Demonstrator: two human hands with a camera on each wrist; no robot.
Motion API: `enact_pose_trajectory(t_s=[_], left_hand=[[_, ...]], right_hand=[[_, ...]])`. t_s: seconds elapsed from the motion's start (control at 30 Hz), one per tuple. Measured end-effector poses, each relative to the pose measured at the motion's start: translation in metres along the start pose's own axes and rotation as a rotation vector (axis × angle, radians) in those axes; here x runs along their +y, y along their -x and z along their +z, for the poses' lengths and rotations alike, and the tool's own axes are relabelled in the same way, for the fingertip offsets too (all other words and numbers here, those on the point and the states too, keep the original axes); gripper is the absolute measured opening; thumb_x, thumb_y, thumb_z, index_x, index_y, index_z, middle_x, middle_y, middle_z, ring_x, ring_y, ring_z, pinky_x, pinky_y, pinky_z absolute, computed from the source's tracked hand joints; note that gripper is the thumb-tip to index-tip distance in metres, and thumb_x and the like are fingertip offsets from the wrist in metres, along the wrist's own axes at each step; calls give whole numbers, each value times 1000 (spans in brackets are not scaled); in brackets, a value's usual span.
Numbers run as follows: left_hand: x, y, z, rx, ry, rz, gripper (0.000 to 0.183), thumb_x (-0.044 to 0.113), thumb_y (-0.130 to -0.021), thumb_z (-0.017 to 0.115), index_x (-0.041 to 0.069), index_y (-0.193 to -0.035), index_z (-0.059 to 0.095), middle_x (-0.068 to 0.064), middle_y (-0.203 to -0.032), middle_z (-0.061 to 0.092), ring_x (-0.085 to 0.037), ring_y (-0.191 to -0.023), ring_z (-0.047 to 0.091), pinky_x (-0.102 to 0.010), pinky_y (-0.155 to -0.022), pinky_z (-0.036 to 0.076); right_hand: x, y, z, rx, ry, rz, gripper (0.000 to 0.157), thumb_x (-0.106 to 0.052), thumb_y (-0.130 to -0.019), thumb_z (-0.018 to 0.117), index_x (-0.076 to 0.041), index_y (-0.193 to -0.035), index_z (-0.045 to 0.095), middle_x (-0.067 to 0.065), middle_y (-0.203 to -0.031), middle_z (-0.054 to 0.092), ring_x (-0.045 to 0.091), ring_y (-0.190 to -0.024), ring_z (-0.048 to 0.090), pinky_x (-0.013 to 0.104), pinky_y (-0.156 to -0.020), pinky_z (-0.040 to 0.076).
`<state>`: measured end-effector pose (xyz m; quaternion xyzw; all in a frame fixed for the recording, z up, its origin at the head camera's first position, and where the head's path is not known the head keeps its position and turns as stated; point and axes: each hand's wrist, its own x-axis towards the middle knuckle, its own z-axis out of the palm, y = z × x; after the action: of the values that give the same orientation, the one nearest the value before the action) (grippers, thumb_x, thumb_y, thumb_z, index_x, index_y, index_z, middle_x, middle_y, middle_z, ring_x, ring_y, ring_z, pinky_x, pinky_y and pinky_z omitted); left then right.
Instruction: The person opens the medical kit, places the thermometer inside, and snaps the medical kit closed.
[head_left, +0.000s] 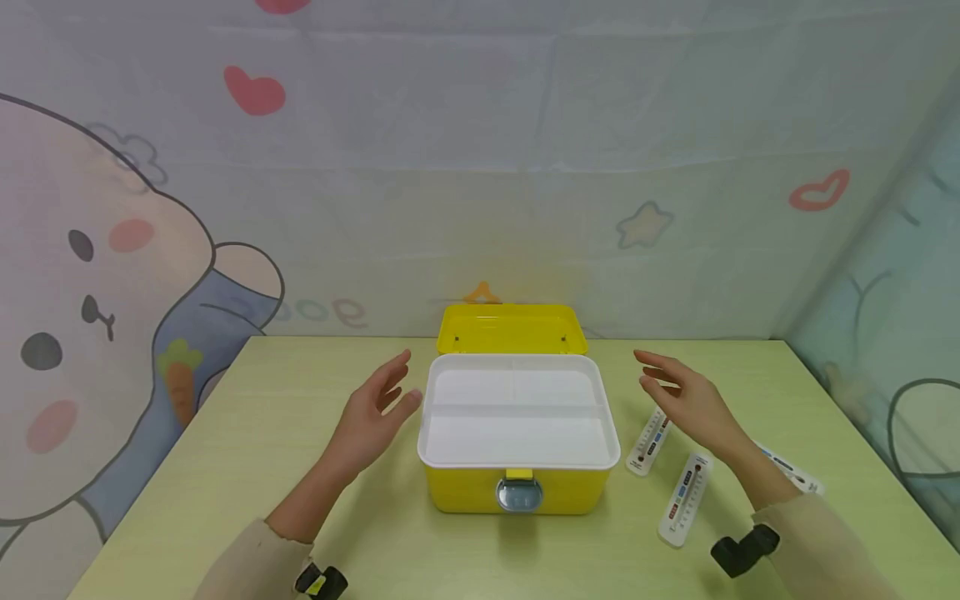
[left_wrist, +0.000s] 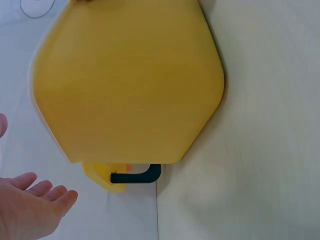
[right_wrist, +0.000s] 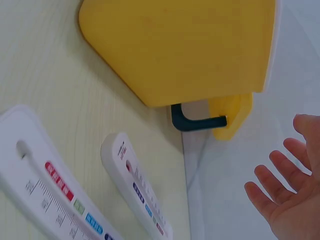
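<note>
A yellow storage box stands mid-table with its lid tipped back and a white divided tray on top. My left hand hovers by the box's left side, fingers loosely bent and holding nothing. On the other side, my right hand is raised, fingers apart in the right wrist view. Beneath it lies a white thermometer. A second thermometer lies nearer the front, and a third thermometer is partly hidden by my right forearm.
Behind the box, a dark green handle on the lid shows in both wrist views. The pale wooden table ends at a printed cloth backdrop, and another cloth hangs along the right.
</note>
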<state>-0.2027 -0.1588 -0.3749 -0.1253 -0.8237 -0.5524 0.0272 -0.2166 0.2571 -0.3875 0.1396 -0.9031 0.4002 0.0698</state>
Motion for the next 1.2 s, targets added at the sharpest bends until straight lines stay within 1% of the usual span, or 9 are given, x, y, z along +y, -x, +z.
enact_pose_trajectory(t_s=[0.07,0.17,0.27,0.53,0.63,0.7,0.83,1.03,1.2], left_hand=[[2,7,1,-15,-1,21,65,31,-89,61,17,-145,30,-6,-148,32,-26,-135,32,-42,-107,32],[3,17,4,-31,-1,42,71,30,-88,63,16,-146,25,-4,-150,27,-26,-136,29,-43,-108,30],[3,25,9,-43,-7,47,76,30,-86,65,20,-147,21,-3,-151,24,-27,-137,26,-43,-108,28],[2,40,23,-59,-68,68,89,31,-81,71,25,-148,13,1,-153,16,-27,-138,24,-42,-111,25],[2,44,26,-55,-71,37,95,30,-77,74,30,-148,11,1,-153,16,-29,-137,25,-43,-110,25],[3,45,28,-56,-73,15,97,30,-76,76,32,-148,10,1,-153,16,-31,-137,25,-43,-110,26],[2,47,31,-62,-59,-17,101,26,-74,77,31,-148,9,1,-153,15,-32,-137,25,-45,-110,26],[1,48,35,-75,-25,-54,101,27,-74,78,28,-148,9,-1,-153,15,-34,-137,24,-47,-110,26],[0,49,39,-85,0,-49,101,27,-73,78,31,-148,10,4,-152,18,-30,-137,25,-49,-110,25]], right_hand=[[2,5,-3,12,14,-2,50,-32,-95,50,-14,-140,40,10,-140,43,30,-120,48,25,-92,47],[6,12,-8,29,30,-5,49,-31,-95,51,-12,-139,41,11,-139,43,31,-119,48,5,-86,41],[8,19,-11,44,46,-12,50,-30,-95,51,-10,-139,41,13,-139,43,33,-118,49,-2,-82,35],[11,38,-16,69,111,-18,50,-24,-93,55,-6,-138,42,16,-135,47,34,-114,51,16,-86,47],[11,46,-17,60,121,1,51,-26,-93,55,-6,-138,42,17,-135,47,34,-115,50,23,-88,48],[11,52,-17,46,133,16,52,-27,-93,55,-6,-138,41,17,-136,46,34,-115,49,33,-89,47],[12,61,-17,28,169,31,54,-28,-92,57,-5,-138,41,19,-135,45,36,-116,48,46,-89,45],[16,75,-15,35,236,24,54,-24,-88,63,-5,-136,44,20,-128,49,38,-112,50,51,-87,46],[21,86,-15,9,271,-3,52,-26,-87,64,-8,-133,47,17,-127,51,38,-112,50,51,-84,48]])
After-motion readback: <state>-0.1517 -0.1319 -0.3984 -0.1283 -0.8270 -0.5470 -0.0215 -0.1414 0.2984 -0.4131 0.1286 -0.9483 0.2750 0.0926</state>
